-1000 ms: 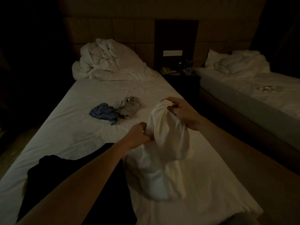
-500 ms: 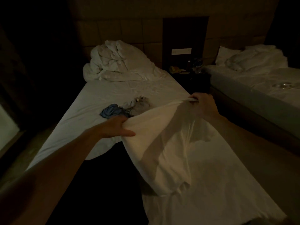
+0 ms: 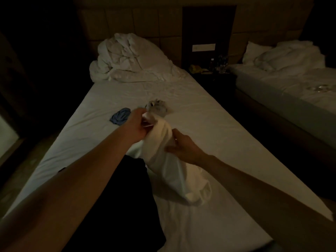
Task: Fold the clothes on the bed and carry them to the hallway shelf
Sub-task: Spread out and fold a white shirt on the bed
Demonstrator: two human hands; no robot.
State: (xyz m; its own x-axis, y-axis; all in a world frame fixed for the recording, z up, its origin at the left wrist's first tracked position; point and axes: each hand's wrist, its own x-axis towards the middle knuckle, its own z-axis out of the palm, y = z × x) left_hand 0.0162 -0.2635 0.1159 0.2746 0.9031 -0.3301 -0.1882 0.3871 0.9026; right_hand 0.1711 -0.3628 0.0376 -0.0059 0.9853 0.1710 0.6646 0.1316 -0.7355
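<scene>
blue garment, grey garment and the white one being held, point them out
blue garment (image 3: 120, 116), head view, middle of crumpled heap
grey garment (image 3: 159, 109), head view, its upper folds
white garment (image 3: 163, 135), head view, bunched part between both hands

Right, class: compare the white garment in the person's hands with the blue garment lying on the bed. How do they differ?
The white garment is held up by the left hand and right hand; the blue garment lies untouched on the bed. The white one looks larger and hangs in a long bunch; the blue one is a small crumpled heap. Neither is folded yet.
</scene>
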